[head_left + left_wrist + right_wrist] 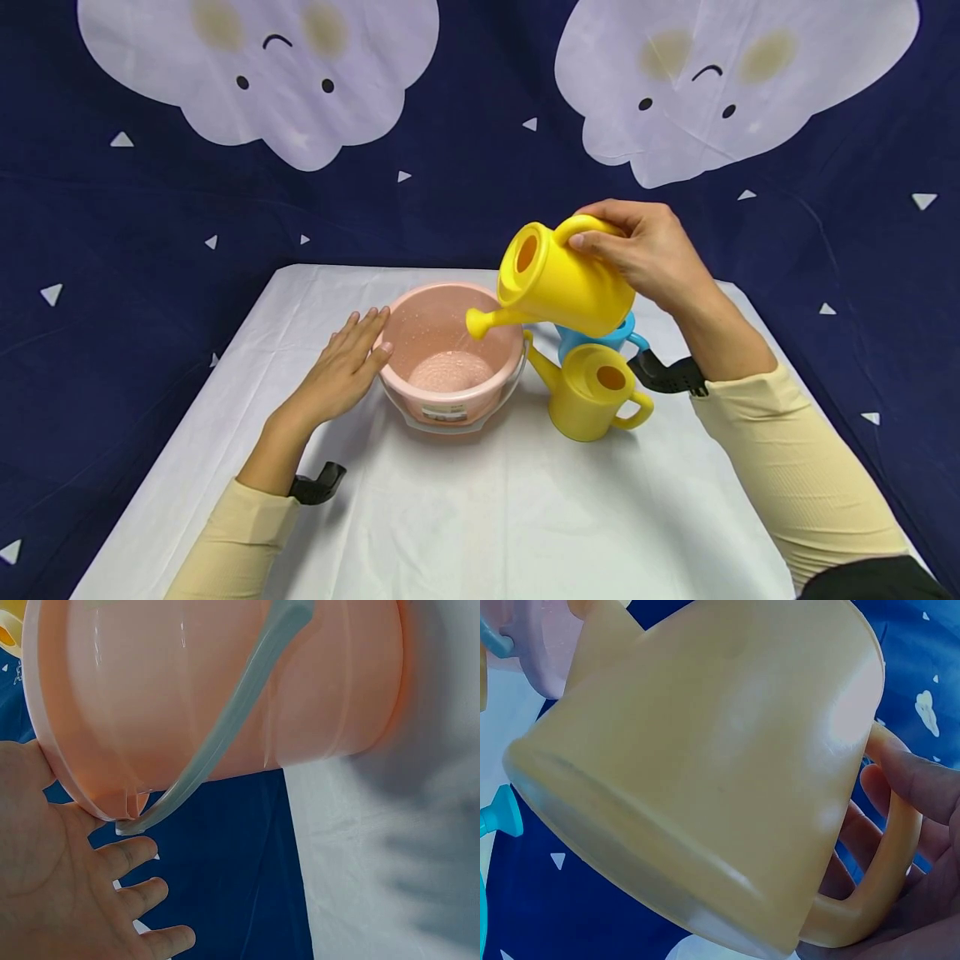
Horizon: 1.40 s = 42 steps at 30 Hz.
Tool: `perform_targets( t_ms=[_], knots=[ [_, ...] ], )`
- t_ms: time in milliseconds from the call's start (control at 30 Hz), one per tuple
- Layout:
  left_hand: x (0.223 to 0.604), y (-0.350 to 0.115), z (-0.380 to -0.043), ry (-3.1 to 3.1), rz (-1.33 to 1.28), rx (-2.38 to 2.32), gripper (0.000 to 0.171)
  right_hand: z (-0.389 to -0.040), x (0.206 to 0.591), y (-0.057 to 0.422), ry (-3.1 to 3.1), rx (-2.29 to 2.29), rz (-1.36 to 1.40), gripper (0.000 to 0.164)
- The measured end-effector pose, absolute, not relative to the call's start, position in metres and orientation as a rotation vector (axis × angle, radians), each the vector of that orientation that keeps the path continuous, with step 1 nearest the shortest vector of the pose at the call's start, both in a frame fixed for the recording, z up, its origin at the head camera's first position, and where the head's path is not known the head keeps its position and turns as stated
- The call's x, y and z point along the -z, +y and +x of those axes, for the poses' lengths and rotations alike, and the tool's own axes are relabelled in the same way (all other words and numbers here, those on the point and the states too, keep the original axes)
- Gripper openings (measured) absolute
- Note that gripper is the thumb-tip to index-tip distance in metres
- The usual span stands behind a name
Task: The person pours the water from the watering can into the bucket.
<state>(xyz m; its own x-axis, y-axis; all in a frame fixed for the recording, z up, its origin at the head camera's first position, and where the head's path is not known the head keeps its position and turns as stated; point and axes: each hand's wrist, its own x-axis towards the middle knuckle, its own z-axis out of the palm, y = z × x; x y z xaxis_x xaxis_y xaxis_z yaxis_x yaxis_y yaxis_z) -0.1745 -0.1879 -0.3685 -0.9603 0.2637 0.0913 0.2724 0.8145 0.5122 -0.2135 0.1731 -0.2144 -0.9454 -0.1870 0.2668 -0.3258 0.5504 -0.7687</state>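
Observation:
My right hand (645, 250) grips the handle of a bright yellow watering can (573, 287), held up in the air and tipped to the left. Its round spout head hangs over the pink bucket (450, 287), and fine streams of water fall inside, where the water at the bottom ripples. In the right wrist view the can's body (705, 765) fills the middle, with the fingers curled around its handle. On the bucket's left rim rests my left hand (341, 371), fingers straight. The left wrist view shows the bucket's grey handle (217, 746) hanging down its side.
A second yellow watering can (581, 404) stands on the white-covered table (480, 508) right of the bucket, its spout close to the rim. Behind it is a blue watering can (600, 340), partly hidden. A dark blue cloth with clouds (480, 217) hangs beyond the table.

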Motion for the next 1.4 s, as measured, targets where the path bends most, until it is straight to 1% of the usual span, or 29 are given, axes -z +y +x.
perform_targets(
  t_ms=[300, 700, 1400],
  knots=[
    [0.368, -0.188, -0.175, -2.977, -0.442, 0.849, 0.059, -0.214, 0.213, 0.171, -2.637, -1.356, 0.433, 0.032],
    [0.37, -0.189, -0.174, -2.964, -0.44, 0.864, 0.059, -0.215, 0.213, 0.168, -2.644, -1.345, 0.451, 0.035],
    [0.369, -0.189, -0.175, -2.97, -0.443, 0.854, 0.059, -0.215, 0.212, 0.162, -2.675, -1.241, 0.481, 0.029]
  ],
)
